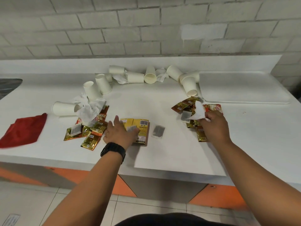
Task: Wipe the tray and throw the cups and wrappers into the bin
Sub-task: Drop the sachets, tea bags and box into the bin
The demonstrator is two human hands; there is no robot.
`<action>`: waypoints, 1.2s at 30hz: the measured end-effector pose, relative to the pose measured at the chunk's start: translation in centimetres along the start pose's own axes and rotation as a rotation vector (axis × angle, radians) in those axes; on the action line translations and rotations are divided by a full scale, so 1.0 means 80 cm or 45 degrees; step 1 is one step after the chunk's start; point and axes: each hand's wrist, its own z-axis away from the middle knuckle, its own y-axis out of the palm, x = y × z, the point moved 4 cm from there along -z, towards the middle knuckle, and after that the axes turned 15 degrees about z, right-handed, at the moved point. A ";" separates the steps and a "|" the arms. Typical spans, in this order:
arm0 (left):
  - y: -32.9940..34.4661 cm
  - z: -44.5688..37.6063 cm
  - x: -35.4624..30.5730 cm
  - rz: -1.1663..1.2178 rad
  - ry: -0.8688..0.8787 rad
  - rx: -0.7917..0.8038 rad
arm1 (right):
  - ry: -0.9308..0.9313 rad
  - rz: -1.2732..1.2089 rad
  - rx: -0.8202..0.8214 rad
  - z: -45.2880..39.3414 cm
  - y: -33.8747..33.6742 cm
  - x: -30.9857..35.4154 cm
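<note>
Several white paper cups (149,75) lie tipped over in an arc across the white counter, with crumpled napkins (88,108) among them. Gold and red wrappers (90,139) are piled at the left, and more wrappers (184,106) at the right. A white tray (244,88) sits at the back right. A red cloth (22,131) lies at the far left. My left hand (119,134), fingers spread, rests on a yellow packet (142,126). My right hand (215,126) pinches a white napkin (197,113) over the right wrapper pile.
A tea bag (158,131) lies loose between my hands. The counter (162,154) ends at a front edge with orange and grey cabinet panels (218,196) below. A brick wall stands behind. A dark sink edge (9,85) shows at the far left. No bin is visible.
</note>
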 end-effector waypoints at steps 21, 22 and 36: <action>-0.038 0.006 -0.062 0.612 0.301 0.071 | 0.259 -0.600 0.268 0.056 -0.005 0.003; -0.039 0.014 -0.074 0.647 0.345 0.051 | 0.265 -0.601 0.264 0.058 -0.009 -0.002; 0.137 0.192 -0.206 0.673 0.606 0.663 | 0.465 -0.538 0.057 0.141 -0.143 -0.161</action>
